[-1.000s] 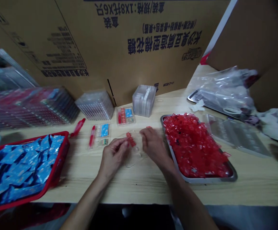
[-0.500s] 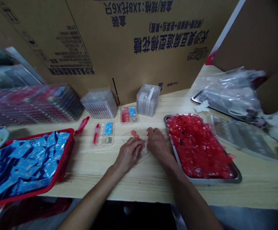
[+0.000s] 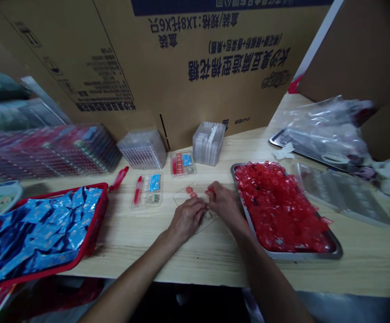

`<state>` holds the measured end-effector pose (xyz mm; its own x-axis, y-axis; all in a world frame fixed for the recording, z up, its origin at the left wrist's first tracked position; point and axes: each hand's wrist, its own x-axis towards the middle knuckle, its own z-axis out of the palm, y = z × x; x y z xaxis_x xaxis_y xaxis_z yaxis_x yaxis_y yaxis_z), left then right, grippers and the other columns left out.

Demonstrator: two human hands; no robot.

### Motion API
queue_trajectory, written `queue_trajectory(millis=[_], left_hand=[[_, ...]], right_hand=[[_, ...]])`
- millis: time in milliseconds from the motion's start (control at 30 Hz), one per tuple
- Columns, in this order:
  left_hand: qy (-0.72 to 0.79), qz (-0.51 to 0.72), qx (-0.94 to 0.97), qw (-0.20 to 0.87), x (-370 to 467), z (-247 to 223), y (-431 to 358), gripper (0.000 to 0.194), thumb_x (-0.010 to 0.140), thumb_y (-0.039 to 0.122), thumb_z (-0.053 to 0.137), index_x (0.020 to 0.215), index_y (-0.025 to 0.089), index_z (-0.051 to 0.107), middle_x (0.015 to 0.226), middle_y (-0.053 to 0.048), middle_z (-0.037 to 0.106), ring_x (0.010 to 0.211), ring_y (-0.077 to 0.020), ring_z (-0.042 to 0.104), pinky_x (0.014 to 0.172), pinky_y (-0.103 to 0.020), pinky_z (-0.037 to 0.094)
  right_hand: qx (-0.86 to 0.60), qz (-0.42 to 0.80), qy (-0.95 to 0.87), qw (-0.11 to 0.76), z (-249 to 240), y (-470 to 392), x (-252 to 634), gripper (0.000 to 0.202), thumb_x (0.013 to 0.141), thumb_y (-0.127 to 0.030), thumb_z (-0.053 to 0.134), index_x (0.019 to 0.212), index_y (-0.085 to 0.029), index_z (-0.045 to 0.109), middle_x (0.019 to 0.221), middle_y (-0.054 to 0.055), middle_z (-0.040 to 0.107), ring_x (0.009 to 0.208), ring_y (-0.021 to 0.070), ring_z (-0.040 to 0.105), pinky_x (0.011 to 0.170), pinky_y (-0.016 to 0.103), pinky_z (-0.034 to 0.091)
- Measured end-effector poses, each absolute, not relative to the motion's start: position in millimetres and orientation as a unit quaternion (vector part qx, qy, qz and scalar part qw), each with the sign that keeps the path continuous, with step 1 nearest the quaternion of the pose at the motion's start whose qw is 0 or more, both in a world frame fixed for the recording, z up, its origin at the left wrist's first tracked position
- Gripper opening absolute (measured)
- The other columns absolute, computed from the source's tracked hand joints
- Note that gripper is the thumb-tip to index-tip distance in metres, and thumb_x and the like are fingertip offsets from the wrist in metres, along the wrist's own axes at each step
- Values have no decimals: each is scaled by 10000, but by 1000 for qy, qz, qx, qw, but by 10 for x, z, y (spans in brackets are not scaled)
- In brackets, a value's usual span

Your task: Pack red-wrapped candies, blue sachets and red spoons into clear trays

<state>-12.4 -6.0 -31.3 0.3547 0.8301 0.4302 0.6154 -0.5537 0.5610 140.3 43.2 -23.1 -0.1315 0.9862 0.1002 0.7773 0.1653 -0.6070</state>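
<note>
A clear plastic tray point(image 3: 180, 196) lies on the table under both hands, with small red pieces point(image 3: 191, 192) near its far end. My left hand point(image 3: 187, 218) rests on the tray's near part, fingers bent and pressed together; what they hold, if anything, is hidden. My right hand point(image 3: 224, 204) is at the tray's right side, pinching a small red piece point(image 3: 210, 191). Beyond and to the left are two filled clear trays: one point(image 3: 147, 190) with a red tube and blue packet, another point(image 3: 183, 163) with red pieces and a blue packet.
A metal tray point(image 3: 326, 255) heaped with red pieces stands right. A red basket point(image 3: 103, 202) of blue packets and a bowl point(image 3: 15, 190) are left. Stacked clear trays point(image 3: 143, 148), point(image 3: 209, 143) stand before a large cardboard box point(image 3: 168, 85). Plastic bags point(image 3: 329, 130) lie far right.
The view has shifted slightly. My hands have come closer together over the tray, and the red piece in my right hand shows more clearly.
</note>
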Motion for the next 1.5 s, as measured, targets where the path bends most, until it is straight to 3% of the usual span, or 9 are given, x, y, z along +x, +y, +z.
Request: queue_trajectory(millis=[200,367,533,667,800,967,1100,1300,1500], left_hand=[[463,328,818,96,-368,-292,-184,212,947,116,478,989,180,676,970,-92,665,890,-173,646,779,-277,542],[507,342,783,117,-605,-137,-272,235,912,104,497,1002,180,699,975,-91,717,921,-201,660,827,-324,533],[535,490,590,355,-341,-9,-204,353,924,299,570,1240,167,658,1150,-113,718,1012,-225,675,872,-330,528],[504,537,477,479,-189,-38,-86,295,781,309,739,1029,149,755,958,-83,761,859,-198,685,797,-281,517],[484,582,343,557,-204,-32,-23,328,681,323,826,949,142,775,897,-72,765,799,-159,674,792,-260,503],[492,597,336,537,-234,38,-35,329,607,307,872,873,139,778,820,-50,754,730,-132,648,711,-222,489],[495,598,327,539,-182,93,-56,260,629,305,857,795,126,768,762,-42,739,686,-118,638,671,-204,494],[475,625,150,601,-36,135,-65,144,613,55,814,722,95,728,704,-44,717,604,-84,639,599,-153,515],[460,616,133,626,-45,213,-59,175,605,38,826,723,96,710,696,-35,695,568,-78,627,576,-154,529]], right_hand=[[-482,445,-630,416,-199,484,1473,144,859,-333,530,923,-205,552,650,-47,527,590,129,496,529,227,365],[-326,559,-633,424,-134,354,1327,213,852,-395,600,934,-213,525,723,-43,503,616,112,451,547,230,340],[-234,582,-666,404,-212,288,1231,201,872,-290,596,1024,-240,474,900,-1,564,777,136,536,668,256,412],[-249,573,-662,413,-280,320,1218,319,823,-280,642,1074,-252,448,841,-26,543,730,132,531,641,248,420],[-285,562,-653,421,-248,367,1249,181,861,-305,606,986,-225,502,839,-9,573,779,142,575,701,272,453],[-269,557,-674,404,-257,357,1255,188,897,-315,592,1040,-212,527,940,20,614,828,144,590,741,283,472],[-301,514,-680,427,-306,350,1194,157,903,-354,589,925,-215,519,798,-10,616,687,124,566,615,241,420],[-305,564,-636,429,-206,345,1213,223,818,-366,660,790,-215,497,659,-49,527,548,97,454,509,222,332],[-275,626,-593,425,-34,287,1323,260,814,-413,700,823,-201,549,708,-23,581,630,118,523,598,252,417]])
